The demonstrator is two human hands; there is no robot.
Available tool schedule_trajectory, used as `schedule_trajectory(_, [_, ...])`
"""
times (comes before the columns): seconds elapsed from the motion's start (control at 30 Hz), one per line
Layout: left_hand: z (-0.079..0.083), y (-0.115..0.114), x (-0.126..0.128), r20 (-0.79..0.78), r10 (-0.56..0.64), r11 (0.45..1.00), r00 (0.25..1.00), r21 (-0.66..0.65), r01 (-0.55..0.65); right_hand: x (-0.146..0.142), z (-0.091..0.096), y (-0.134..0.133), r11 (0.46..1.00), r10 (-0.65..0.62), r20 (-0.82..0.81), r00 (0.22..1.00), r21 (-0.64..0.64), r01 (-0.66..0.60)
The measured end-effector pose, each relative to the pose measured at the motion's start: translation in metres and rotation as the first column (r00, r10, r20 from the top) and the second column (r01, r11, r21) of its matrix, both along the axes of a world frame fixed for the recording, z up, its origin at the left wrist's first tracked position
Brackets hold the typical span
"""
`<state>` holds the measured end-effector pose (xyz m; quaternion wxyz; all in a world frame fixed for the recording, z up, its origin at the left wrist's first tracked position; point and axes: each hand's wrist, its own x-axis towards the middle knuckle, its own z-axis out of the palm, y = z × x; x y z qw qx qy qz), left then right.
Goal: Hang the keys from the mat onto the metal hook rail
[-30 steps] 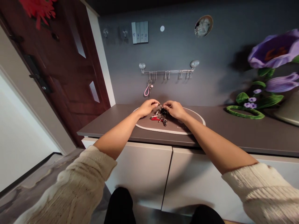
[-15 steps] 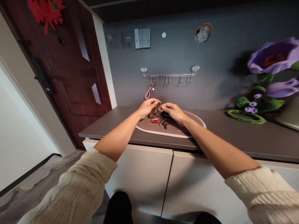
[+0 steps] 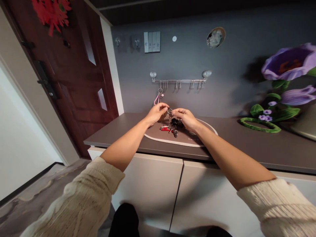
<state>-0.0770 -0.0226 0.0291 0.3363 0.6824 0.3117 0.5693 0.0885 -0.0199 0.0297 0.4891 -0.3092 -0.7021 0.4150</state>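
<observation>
Above a brown mat (image 3: 177,141) with a pale rim, my left hand (image 3: 158,113) pinches a metal key ring (image 3: 169,111) between thumb and fingertips. On the ring's other side, my right hand (image 3: 185,118) is closed with its thumb and forefinger at the ring's edge. Something metallic hangs below the ring, partly behind the right fingers. Under the hands lies a bunch of keys (image 3: 175,132) with a red-and-white tag (image 3: 165,128) and dark pieces (image 3: 176,122) beside it. Whether these join the held ring I cannot tell.
A clear hook rail (image 3: 179,81) is fixed to the grey wall, with a pink-strapped key ring (image 3: 157,98) hanging at its left. Purple fabric flowers (image 3: 286,65) stand on the counter at the right. A dark red door (image 3: 81,75) is at the left.
The key ring has turned and shifted slightly right between my hands. My right fingers have come over the metal pieces below it. The view has tilted up a little.
</observation>
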Motion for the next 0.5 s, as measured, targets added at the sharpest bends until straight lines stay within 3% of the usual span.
schedule_trajectory(0.23, [0.0031, -0.0052, 0.0026, -0.097, 0.103, 0.993, 0.99, 0.059, -0.098, 0.0023, 0.0016, 0.002, 0.997, -0.063, -0.003, 0.998, 0.037, 0.063])
schedule_trajectory(0.5, [0.0064, -0.0051, 0.0022, -0.2, 0.292, 0.932, 0.935, 0.28, -0.231, 0.0041, 0.0019, 0.0053, 0.993, -0.071, -0.007, 0.997, 0.093, 0.072])
